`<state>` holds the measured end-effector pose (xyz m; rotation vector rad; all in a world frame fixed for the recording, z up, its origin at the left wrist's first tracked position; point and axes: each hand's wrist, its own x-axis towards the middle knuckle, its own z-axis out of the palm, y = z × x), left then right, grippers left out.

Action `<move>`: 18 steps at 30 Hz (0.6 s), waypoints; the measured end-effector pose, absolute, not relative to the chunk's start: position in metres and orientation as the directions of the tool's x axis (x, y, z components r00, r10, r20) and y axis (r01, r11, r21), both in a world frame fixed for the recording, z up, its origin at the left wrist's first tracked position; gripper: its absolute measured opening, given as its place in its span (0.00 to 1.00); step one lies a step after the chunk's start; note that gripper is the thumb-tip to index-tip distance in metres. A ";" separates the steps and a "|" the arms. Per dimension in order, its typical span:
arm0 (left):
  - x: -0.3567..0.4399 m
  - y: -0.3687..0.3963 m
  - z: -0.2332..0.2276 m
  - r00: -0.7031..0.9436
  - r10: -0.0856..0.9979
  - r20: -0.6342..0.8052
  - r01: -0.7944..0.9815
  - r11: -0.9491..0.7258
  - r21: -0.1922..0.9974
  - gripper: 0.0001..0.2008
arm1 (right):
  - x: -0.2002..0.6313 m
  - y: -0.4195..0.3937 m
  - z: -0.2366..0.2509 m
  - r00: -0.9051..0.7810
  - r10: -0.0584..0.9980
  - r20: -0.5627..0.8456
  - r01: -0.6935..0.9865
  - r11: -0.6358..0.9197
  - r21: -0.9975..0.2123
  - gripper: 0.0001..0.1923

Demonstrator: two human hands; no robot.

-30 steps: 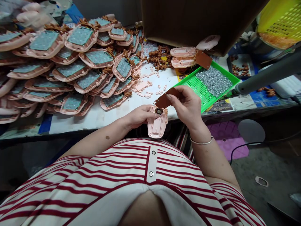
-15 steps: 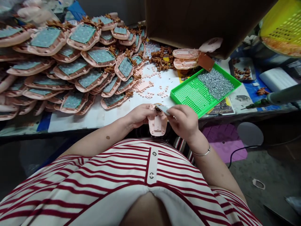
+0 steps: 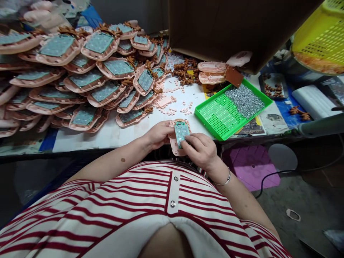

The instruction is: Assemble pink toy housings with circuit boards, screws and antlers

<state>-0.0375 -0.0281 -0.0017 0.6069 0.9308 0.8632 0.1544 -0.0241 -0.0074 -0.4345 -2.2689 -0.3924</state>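
My left hand [image 3: 160, 134] is closed on the left edge of a pink plastic shell [image 3: 177, 152], which it holds just in front of the table edge. A green circuit board [image 3: 181, 132] lies over the shell's inside, slightly tilted. My right hand [image 3: 201, 148] has its thumb and fingertips on the board's lower right edge, and its fingers are closed there. Behind the hands, small pink plastic pieces [image 3: 172, 101] are scattered on the white table surface. To the left is a big stack of similar pink shells with boards [image 3: 87, 116].
A green perforated tray [image 3: 212, 130] holds many small silver screws [image 3: 244, 98]. Behind it are brown branch-like parts [image 3: 185, 70], pink shells [image 3: 212, 77] and a large cardboard box [image 3: 228, 28]. A powered screwdriver [image 3: 311, 127] juts in from the right; a yellow basket [image 3: 319, 39] stands beyond.
The board, earlier raised on edge above the shell in my right hand, has swung down onto the shell with its green face up. My right hand has moved down and left.
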 end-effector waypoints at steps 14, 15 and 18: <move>-0.036 -0.030 0.003 0.264 0.872 -0.411 -0.386 0.486 0.784 0.13 | 0.151 -0.027 -0.012 -0.589 0.220 0.777 0.382 0.924 0.027 0.03; -0.036 -0.030 0.004 0.261 0.873 -0.413 -0.385 0.486 0.785 0.13 | 0.151 -0.027 -0.013 -0.590 0.223 0.776 0.376 0.926 0.020 0.04; -0.036 -0.029 0.005 0.261 0.875 -0.408 -0.382 0.482 0.788 0.12 | 0.151 -0.028 -0.015 -0.594 0.234 0.770 0.372 0.928 0.005 0.04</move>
